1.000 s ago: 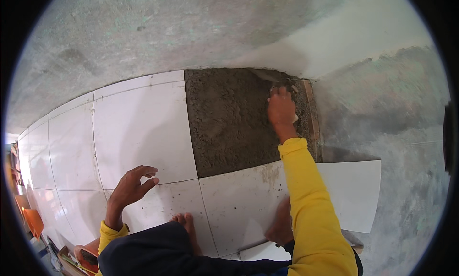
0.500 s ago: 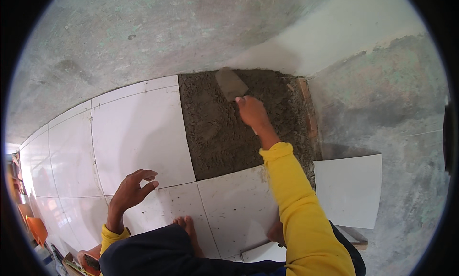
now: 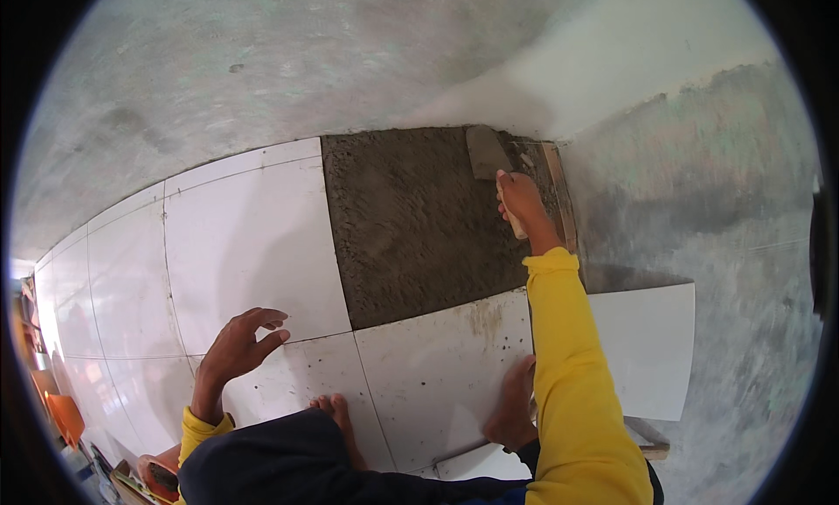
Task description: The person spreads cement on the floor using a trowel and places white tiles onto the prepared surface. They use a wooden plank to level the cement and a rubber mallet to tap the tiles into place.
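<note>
My right hand (image 3: 523, 201) is wrapped round the light handle of a trowel (image 3: 487, 152). The trowel's flat grey blade lies over the far right part of a bed of wet mortar (image 3: 411, 229), near the wall. Fine ridges run across the mortar's surface. My left hand (image 3: 245, 343) hovers over the white floor tiles (image 3: 253, 243) left of the mortar, empty, with thumb and fingers apart and curved.
A loose white tile (image 3: 642, 348) leans by the right wall (image 3: 699, 190). Thin wooden strips (image 3: 559, 190) edge the mortar there. The far wall (image 3: 262, 59) borders the floor. Orange containers (image 3: 65, 417) and tools stand at the lower left. My bare feet (image 3: 511, 409) rest on tiles.
My right hand has swept the trowel rightward across the mortar, toward the corner. The mortar behind it looks smoother. My left hand has stayed in place.
</note>
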Demonstrator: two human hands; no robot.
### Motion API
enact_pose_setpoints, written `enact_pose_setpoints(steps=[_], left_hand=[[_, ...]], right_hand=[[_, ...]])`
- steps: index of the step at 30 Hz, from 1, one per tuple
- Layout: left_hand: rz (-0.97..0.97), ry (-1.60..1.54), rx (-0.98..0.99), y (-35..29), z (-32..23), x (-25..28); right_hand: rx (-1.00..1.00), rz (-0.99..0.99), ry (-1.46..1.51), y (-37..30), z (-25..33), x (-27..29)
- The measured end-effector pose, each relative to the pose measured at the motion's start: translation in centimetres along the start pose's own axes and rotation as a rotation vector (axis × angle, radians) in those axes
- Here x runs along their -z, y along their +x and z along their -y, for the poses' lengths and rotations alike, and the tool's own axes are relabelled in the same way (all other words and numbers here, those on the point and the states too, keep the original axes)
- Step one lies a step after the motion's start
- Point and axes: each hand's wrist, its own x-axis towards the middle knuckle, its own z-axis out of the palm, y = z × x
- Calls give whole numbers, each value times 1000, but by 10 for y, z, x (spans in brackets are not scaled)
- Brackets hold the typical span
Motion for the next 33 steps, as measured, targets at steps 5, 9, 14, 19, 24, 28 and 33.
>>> enact_pose_setpoints(steps=[5,9,14,19,24,28,33], left_hand=[[-5,-9,4,0,-6,-1],[-18,0,-6,-5,5,0],[-25,0,-38,-3,-2,2],[-24,-43,-39,0,1,-2],[29,-3,-109,10,4,-10],[101,92,-98,19,-9,-5],[106,161,-136,34,-30,3]], right_hand=[[-97,-201,92,27,-77,55],[-77,-158,219,-10,-106,87],[-152,-120,-180,-94,-158,117],[-173,-148,48,-146,-280,87],[-17,-46,-429,-169,-314,95],[201,328,-872,-223,-279,175],[-487,113,-300,-397,-247,282]])
